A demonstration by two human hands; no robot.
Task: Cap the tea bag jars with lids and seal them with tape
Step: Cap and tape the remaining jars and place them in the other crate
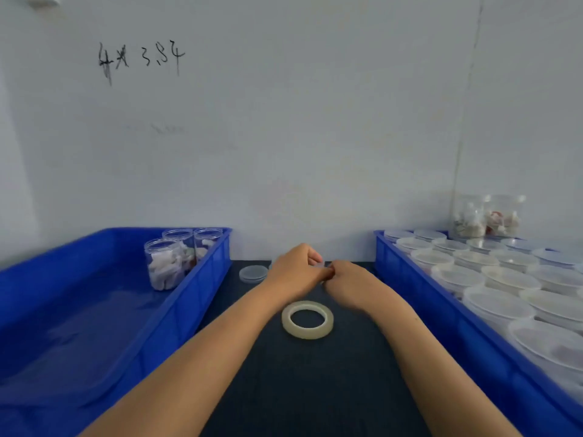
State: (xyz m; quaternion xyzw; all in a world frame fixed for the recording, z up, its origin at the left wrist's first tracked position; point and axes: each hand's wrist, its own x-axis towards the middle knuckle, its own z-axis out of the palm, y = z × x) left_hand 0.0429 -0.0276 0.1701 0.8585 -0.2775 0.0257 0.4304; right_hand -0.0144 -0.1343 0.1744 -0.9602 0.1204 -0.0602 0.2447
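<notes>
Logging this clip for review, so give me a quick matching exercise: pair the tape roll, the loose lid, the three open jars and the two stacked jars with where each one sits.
Things:
1. tape roll
2. loose lid
3. three open jars
4. two stacked jars

Places:
A. far right corner of the left blue bin
B. flat on the dark mat, between the forearms
C. on top of the lidded jars at the back of the right blue bin
D. on the mat, just left of the left hand

Pairs: 1-B, 2-D, 3-A, 4-C
</notes>
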